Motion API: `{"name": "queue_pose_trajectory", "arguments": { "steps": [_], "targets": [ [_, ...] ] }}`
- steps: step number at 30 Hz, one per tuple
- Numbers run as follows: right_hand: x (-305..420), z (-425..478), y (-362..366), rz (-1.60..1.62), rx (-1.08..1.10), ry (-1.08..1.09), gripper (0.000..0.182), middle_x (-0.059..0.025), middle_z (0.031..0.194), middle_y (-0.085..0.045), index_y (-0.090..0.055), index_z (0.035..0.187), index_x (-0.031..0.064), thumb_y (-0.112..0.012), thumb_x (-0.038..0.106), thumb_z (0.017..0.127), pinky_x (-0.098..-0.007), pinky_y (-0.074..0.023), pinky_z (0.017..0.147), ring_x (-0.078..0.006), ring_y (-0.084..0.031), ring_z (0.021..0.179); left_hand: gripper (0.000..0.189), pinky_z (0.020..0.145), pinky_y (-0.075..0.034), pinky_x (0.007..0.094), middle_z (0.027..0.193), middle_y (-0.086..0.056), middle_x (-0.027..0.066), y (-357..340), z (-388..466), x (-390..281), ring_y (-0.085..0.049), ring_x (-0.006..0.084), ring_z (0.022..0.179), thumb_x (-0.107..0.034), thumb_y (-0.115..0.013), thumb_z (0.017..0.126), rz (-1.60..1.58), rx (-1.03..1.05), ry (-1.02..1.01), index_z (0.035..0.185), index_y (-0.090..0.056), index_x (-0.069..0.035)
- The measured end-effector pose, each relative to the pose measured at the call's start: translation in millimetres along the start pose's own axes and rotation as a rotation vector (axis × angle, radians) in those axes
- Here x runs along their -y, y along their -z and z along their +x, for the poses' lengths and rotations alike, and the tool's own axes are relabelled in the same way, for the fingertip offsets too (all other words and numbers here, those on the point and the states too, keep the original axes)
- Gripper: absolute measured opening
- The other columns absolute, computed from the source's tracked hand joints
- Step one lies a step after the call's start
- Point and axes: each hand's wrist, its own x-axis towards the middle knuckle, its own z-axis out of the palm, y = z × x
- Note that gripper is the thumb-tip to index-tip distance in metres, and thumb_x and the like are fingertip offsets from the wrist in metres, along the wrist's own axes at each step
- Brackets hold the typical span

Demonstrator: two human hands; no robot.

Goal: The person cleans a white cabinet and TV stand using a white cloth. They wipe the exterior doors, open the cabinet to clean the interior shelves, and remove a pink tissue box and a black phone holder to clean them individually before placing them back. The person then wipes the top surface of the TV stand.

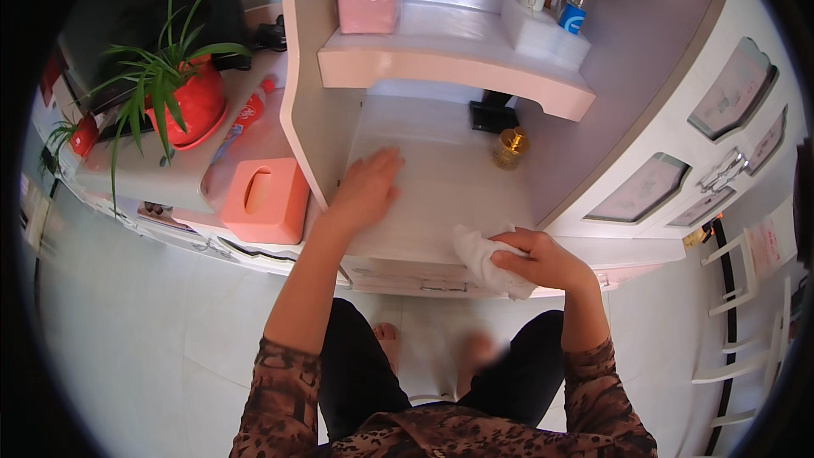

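A crumpled white cloth (486, 261) is in my right hand (537, 257), pinched between thumb and fingers at the front edge of the cabinet's low surface (439, 184). Part of the cloth hangs down past that edge. My left hand (372, 187) holds nothing; it is spread palm down at the left side of the same surface, and I cannot tell whether it touches. Towards the back right stands a small glass bottle with a gold cap (510, 147). Just behind the bottle is a black stand (494, 116), partly under the upper shelf.
Above hangs a curved pink shelf (445, 67), bearing a pink box (367, 11) and a white stepped block (550, 38) with small bottles. Left of the partition (296, 76) are a pink tissue box (267, 200), a red plant pot (191, 105) and a soda bottle (251, 108). White cabinet doors (674, 165) flank the right.
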Motion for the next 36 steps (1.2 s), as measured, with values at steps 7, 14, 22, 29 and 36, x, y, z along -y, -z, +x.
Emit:
{"name": "queue_pose_trajectory", "arguments": {
  "steps": [7, 14, 22, 29, 36],
  "targets": [
    [-36, 5, -15, 0.478, -0.008, -0.164, 0.033, -0.0039, 0.096, -0.063, -0.060, 0.112, 0.0032, -0.058, 0.027, 0.089, -0.0261, -0.0444, 0.079, -0.0117, -0.056, 0.087, 0.051, 0.106, -0.027, 0.0486, 0.136, -0.043, 0.0101, 0, -79, -17, -0.037, 0.0279, 0.129, -0.030, -0.063, 0.082, -0.037, 0.116, -0.069, 0.125, -0.049, -0.005],
    [-48, 6, -22, 0.661, -0.080, -0.196, 0.032, -0.0009, 0.097, -0.064, -0.060, 0.113, 0.0008, -0.059, 0.024, 0.090, -0.0250, -0.0464, 0.079, -0.0093, -0.058, 0.088, 0.046, 0.104, -0.030, 0.0484, 0.129, -0.051, 0.0076, 2, -82, -16, -0.042, 0.0262, 0.124, -0.034, -0.063, 0.080, -0.004, 0.079, -0.125, 0.117, -0.055, -0.007],
    [-54, 5, -28, 0.785, -0.187, -0.222, 0.032, -0.0016, 0.098, -0.064, -0.060, 0.115, 0.0022, -0.058, 0.023, 0.091, -0.0241, -0.0467, 0.079, -0.0090, -0.058, 0.088, 0.034, 0.100, -0.036, 0.0470, 0.116, -0.059, 0.0047, -6, -87, -17, -0.050, 0.0252, 0.117, -0.033, -0.066, 0.078, -0.040, -0.071, -0.149, 0.101, -0.063, -0.008],
    [-71, 3, -33, 0.970, -0.251, -0.123, 0.034, -0.0028, 0.100, -0.064, -0.059, 0.116, 0.0011, -0.058, 0.023, 0.091, -0.0254, -0.0474, 0.080, -0.0106, -0.059, 0.090, 0.015, 0.078, -0.047, 0.0368, 0.093, -0.066, 0.0043, -12, -87, -16, -0.061, 0.0242, 0.090, -0.021, -0.067, 0.078, -0.077, -0.215, -0.179, 0.085, -0.067, -0.007],
    [-74, 0, -36, 1.074, -0.287, -0.023, 0.031, -0.0025, 0.100, -0.064, -0.060, 0.114, 0.0020, -0.057, 0.023, 0.092, -0.0265, -0.0486, 0.079, -0.0106, -0.059, 0.089, 0.014, 0.053, -0.044, 0.0284, 0.067, -0.060, 0.0104, 13, -41, -11, -0.057, 0.0139, 0.059, -0.015, -0.062, 0.086, -0.710, -0.599, 0.265, 0.084, -0.063, 0.000]
  ]
}}
